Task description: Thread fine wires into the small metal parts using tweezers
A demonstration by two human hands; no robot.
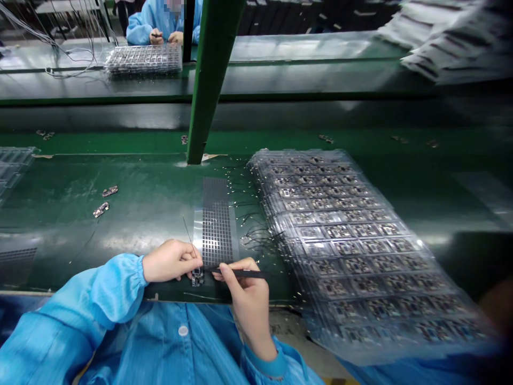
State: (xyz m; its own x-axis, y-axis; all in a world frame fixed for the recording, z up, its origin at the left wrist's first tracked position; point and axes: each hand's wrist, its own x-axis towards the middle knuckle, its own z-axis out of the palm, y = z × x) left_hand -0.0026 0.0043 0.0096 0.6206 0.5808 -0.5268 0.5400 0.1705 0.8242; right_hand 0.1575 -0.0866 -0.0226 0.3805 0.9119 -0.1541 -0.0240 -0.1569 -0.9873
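- Green-topped workbench [152, 171] filled mid-frame, green post [214, 80] rising from upper centre; co-worker's blue sleeve [140, 27] at upper left.
- Small circuit board [196, 278] sat at lower centre, between the hands, near the bench's front edge.
- Left hand [172, 261]: fingers closed in a pinch on the board's upper-left side. Thin dark wire [187, 230] rose above those fingertips; couldn't tell if it was pinched too.
- Right hand [250, 291]: gripped black tweezers [254, 274], tips pointing left at the board's upper right. Couldn't tell if the tips held anything.
- Black-grid strip [216, 227] lay just above the hands, loose boards [101, 209] at left, clear tray stack [360, 350] full of boards at right.
- Handling, my read: board light and stiff, but parts and solder joints likely fragile. Bare side edges looked the best hold; pressing on components looked risky.
- Wire read as springy and easy to snag, so not a lifting point. Smooth trays probably slippery; two-sided rim hold seemed right.
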